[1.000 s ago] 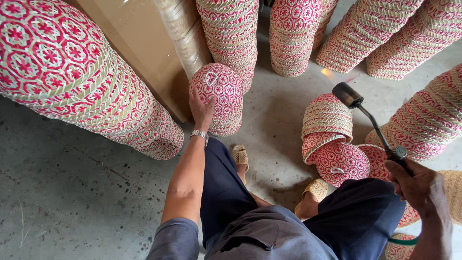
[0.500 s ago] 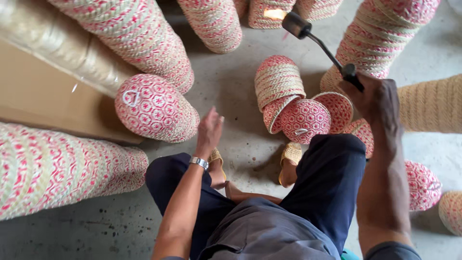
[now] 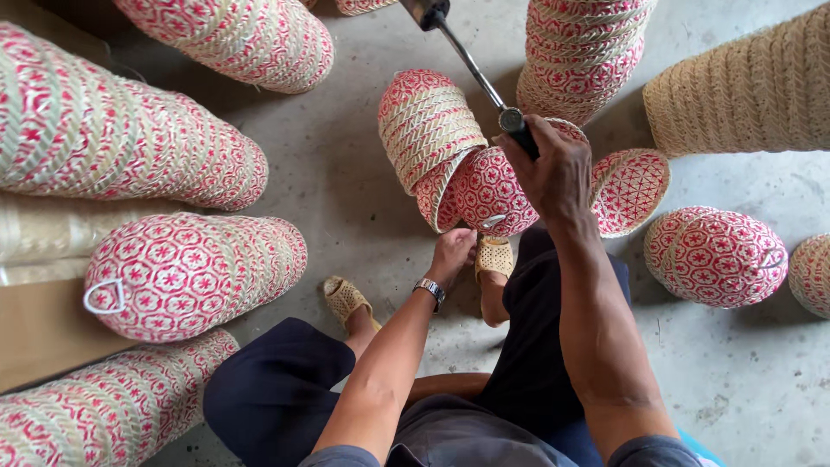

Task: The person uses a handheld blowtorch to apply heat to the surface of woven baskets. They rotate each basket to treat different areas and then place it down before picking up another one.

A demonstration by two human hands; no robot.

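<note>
On the concrete floor (image 3: 346, 173) between the knees, a short stack of red-and-cream woven baskets (image 3: 450, 160) lies on its side. Left hand (image 3: 454, 252) reaches under its lower rim, fingers curled loosely, touching it. Right hand (image 3: 553, 173) clenches the torch (image 3: 471, 65) handle just above the stack.

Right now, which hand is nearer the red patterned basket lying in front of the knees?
Left. The left hand touches the lower edge of the red patterned basket; the right hand sits just above its right side, gripping a metal tool handle.
</note>
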